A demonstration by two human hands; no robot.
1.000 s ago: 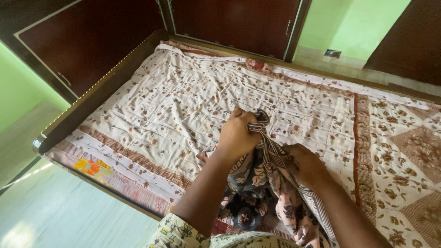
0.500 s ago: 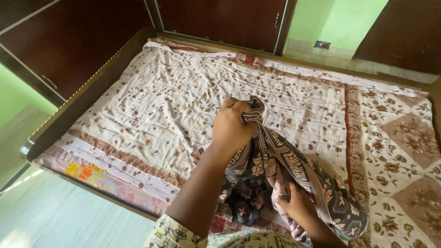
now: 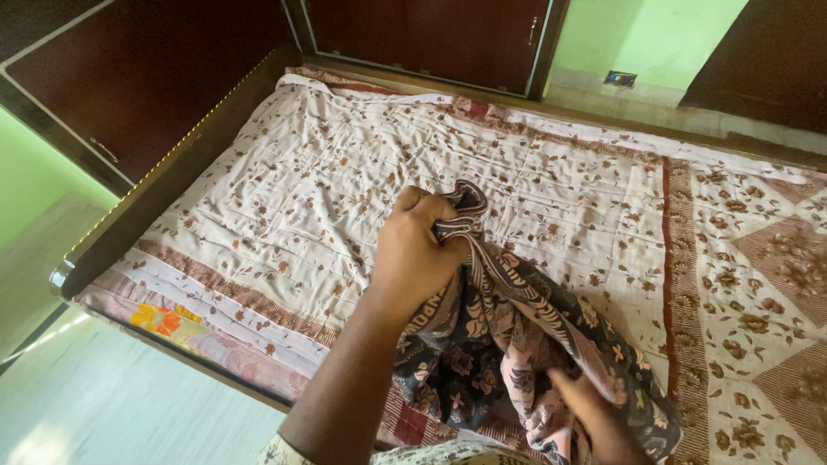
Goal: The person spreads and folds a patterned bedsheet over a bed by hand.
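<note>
A: What is held, and where does it lie?

B: A dark printed cloth with pale flowers and a striped border is bunched over the near edge of the bed, toward the middle of that edge. One gathered end is raised above the bedsheet; the rest is heaped below it.

A: How are the hands set on it?

B: The left hand is closed into a fist around the raised end, with the fingers wrapped fully round the bunched fabric. The right hand is pushed in among the lower folds near the bed's near edge. Its fingers are partly buried, so it cannot be told whether anything is pinched there.

A: How is the cloth judged to handle?

B: It is judged to be light, thin and quite limp. It drapes and folds under its own weight, and no shape is kept where it is not supported. Nothing fragile is seen in it. Some slipping through loose fingers may be expected, since the weave looks smooth.

A: Where is hold best taken?

B: The striped border and the corners are suggested, as an edge can be followed along from there. A pinch in the middle of the heap is likely to gather several layers at once.
</note>
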